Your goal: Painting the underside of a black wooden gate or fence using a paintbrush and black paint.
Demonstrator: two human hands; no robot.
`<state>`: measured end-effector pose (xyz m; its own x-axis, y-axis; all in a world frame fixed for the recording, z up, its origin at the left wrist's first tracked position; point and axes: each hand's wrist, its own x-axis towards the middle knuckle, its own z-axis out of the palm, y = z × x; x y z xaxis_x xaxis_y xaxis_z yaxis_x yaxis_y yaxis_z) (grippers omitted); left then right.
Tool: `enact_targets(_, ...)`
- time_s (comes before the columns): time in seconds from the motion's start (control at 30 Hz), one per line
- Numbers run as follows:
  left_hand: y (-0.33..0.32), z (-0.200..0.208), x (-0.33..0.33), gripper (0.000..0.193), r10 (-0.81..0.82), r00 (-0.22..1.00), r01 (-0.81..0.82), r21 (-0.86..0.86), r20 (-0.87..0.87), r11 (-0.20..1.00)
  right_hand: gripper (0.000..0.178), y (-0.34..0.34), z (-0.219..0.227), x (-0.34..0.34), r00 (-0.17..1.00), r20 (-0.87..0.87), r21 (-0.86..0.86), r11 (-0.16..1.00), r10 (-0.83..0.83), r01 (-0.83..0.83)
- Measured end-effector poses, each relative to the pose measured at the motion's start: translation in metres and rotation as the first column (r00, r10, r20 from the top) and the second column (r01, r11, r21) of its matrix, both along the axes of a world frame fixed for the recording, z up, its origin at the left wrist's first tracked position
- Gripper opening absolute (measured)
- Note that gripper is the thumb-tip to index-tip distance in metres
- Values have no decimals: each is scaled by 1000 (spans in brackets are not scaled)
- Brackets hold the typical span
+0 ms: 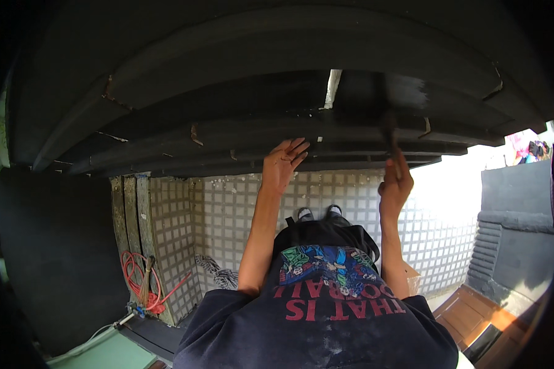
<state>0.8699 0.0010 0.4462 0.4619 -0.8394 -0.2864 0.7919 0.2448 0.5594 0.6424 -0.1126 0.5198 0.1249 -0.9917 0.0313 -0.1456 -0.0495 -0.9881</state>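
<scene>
A blurred dark tool (388, 131), perhaps a brush, is at 2 o'clock against the black stepped boards (258, 132) that arch across the top. The right hand (397, 186), at 3 o'clock, grasps its handle with fingers wrapped around. The left hand (281, 161), just toward 12 o'clock from the centre, is released, fingers spread near the lowest boards; whether they touch, I cannot tell. A pale strip (333, 89) shows at 1 o'clock. Below lie the tiled floor (228, 203), striped cloth (218, 273) at 7 o'clock and a coiled red hose (125, 270) at 8.
</scene>
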Motion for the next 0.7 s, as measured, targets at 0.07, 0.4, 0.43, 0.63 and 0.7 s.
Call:
enact_targets(0.07, 2, -2, 1, 36, -10, 1000, 11, -32, 11, 999, 42, 7, 11, -4, 990, 55, 7, 991, -131, 130)
enact_targets(0.4, -2, -5, 1, 32, -37, 999, 37, -27, 4, 999, 42, 46, -18, 56, 983, 47, -114, 979, 176, -169)
enact_targets(0.43, -1, -6, 1, 32, -30, 999, 30, -25, 11, 999, 42, 43, -14, 49, 984, 48, -114, 980, 169, -162)
enact_targets(0.63, -1, 1, 0, 32, -57, 998, 58, -34, 40, 998, 42, -24, -17, -22, 983, -149, -68, 991, 104, -115)
enact_targets(0.7, 0, 3, 0, 31, -71, 996, 72, -19, 47, 997, 42, -63, -28, -57, 987, -156, -88, 996, -47, 33)
